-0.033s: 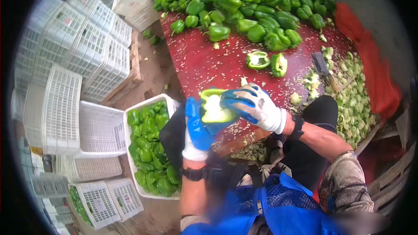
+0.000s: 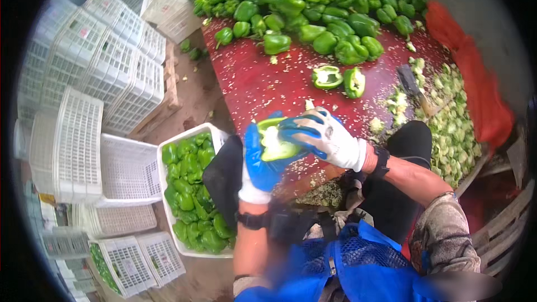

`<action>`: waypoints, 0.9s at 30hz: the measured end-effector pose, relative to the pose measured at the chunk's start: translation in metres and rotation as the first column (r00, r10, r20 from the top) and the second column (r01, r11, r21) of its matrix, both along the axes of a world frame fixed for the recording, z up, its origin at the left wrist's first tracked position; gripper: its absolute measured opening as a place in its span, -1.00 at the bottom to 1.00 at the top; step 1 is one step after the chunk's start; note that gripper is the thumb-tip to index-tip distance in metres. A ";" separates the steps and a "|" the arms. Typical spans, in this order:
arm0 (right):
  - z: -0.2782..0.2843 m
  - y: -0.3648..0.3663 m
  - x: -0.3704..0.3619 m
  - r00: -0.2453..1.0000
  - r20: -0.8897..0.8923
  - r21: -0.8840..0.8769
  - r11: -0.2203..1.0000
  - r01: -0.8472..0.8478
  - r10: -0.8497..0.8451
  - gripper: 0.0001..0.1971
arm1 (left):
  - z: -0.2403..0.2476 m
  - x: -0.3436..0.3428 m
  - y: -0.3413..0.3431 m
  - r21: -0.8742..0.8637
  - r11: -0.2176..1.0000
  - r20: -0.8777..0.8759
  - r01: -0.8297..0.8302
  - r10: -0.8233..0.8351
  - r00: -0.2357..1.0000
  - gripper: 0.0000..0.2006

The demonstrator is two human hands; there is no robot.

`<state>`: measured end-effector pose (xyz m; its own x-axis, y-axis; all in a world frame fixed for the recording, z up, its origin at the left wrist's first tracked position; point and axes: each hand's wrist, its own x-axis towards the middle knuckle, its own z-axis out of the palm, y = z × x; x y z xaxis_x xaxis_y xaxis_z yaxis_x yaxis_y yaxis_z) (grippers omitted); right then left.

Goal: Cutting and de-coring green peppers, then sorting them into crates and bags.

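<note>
A green bell pepper half [image 2: 274, 144], its pale inner side facing up, is held over the near edge of the red table [image 2: 246, 86]. My left hand [image 2: 260, 170], in a blue-and-white glove, cups it from the left and below. From the right, my right hand [image 2: 330, 137] bends its gloved fingers over the pepper's inner side and rim; their tips are partly hidden. Beyond my hands lie two more cut pepper halves, one cut side up [image 2: 327, 78] and one on its side [image 2: 354, 82]. A flat-bladed knife [image 2: 411, 81] rests to their right.
Whole green peppers [image 2: 313, 0] are heaped at the table's far side. Pale pepper cores [image 2: 450, 128] pile up at right, beside red cloth [image 2: 481, 84]. At my left stands a white crate of peppers [image 2: 163, 190], with stacked white crates [image 2: 84, 33] beyond it. Seeds speckle the tabletop.
The fingers of my left hand have come up closer around the pepper half's left side. My right hand stays on it. The whole view has shifted slightly.
</note>
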<state>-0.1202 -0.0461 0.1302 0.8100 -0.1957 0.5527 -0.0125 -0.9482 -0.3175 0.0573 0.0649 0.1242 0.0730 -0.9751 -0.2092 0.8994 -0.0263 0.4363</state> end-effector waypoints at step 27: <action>-0.072 0.018 -0.024 0.998 0.049 0.840 0.542 -0.014 -0.051 -0.44 | -0.066 -0.061 -0.021 -0.126 0.991 0.894 -0.043 0.132 0.428 -0.36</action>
